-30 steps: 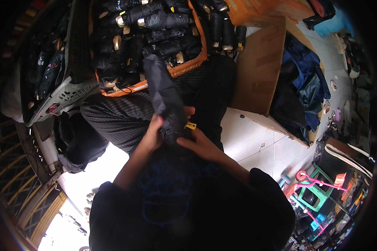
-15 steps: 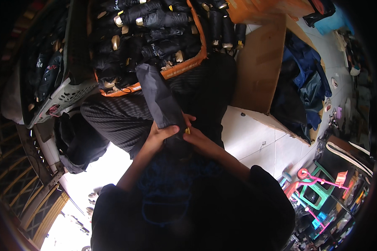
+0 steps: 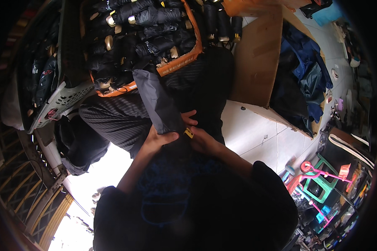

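Lowered since a second ago: grey sleeve (image 3: 157, 100), then standing tall between the hands with its tip level with the basket rim, now leaning left and drawn further down toward the lap. Small yellow tag (image 3: 189, 133), earlier at the upper fingertips, now between the two hands, just beside the right thumb.

Left hand (image 3: 157, 140) wrapped around the lower end of the sleeve, fingers closed over the fabric. Right hand (image 3: 201, 138) pressed against the same end from the other side, fingertips on the cloth near the tag; whether fully clenched, cannot tell. Hands close together, nearly touching, low over striped trousers (image 3: 113, 119).

Judged from the shape, sleeve seemingly being worked over a folded umbrella, upper part already smooth and filled, lower end bunched at the hands and not yet finished. Object inside hidden by fabric and fingers.

Behind the sleeve, orange basket (image 3: 184, 60) packed with rolled black umbrellas (image 3: 142, 29), many already sleeved, some showing pale handle caps. Grey plastic crate (image 3: 58, 102) at left, also holding dark bundles. Cardboard box (image 3: 257, 58) at right with blue fabric (image 3: 303, 67) heaped inside. Pink and green plastic stools (image 3: 318, 180) on the white tiled floor (image 3: 255, 129) at lower right.

Much of the pile apparently done; the piece in hand partway.
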`<control>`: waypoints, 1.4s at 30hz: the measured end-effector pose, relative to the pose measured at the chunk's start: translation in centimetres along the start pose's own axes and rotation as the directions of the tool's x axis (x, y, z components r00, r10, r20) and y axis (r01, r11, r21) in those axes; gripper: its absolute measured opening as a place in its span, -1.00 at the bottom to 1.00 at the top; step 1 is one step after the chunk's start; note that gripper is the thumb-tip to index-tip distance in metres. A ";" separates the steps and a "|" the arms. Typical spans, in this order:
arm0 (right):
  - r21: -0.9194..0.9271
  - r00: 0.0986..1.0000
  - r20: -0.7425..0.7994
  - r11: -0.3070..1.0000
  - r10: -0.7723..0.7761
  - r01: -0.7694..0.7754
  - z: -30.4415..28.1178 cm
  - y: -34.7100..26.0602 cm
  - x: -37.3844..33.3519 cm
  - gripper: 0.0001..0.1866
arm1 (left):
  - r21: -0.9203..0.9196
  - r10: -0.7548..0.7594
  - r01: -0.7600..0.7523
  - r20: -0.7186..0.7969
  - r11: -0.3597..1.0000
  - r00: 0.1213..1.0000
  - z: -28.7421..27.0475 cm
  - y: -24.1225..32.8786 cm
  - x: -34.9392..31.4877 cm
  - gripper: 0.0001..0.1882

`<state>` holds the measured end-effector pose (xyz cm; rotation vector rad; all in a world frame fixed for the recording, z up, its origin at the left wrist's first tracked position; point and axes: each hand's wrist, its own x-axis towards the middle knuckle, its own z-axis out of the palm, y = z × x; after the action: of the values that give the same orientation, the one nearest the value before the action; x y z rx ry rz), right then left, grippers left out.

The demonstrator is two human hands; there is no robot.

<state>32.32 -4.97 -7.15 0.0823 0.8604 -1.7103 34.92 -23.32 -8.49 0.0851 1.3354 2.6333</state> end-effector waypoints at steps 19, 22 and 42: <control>-0.485 0.997 -0.072 0.874 -0.013 -0.024 0.6 -2.3 0.7 -0.31 | 0.035 0.008 -0.009 0.017 0.999 1.000 1.1 1.2 0.4 -0.41; -0.480 0.995 -0.091 0.875 0.026 -0.067 0.8 -2.4 0.8 -0.31 | 0.041 0.000 -0.001 0.016 0.999 1.000 1.1 1.8 0.4 -0.41; -0.386 0.794 -0.512 0.914 -0.326 0.126 1.4 -2.5 -0.3 -0.43 | 0.051 -0.352 0.385 -0.312 0.921 0.882 2.1 0.6 -1.9 -0.53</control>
<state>30.80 -5.41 -4.75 0.2807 1.6631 -1.7613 36.97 -22.32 -6.68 -0.5224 1.4184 2.3070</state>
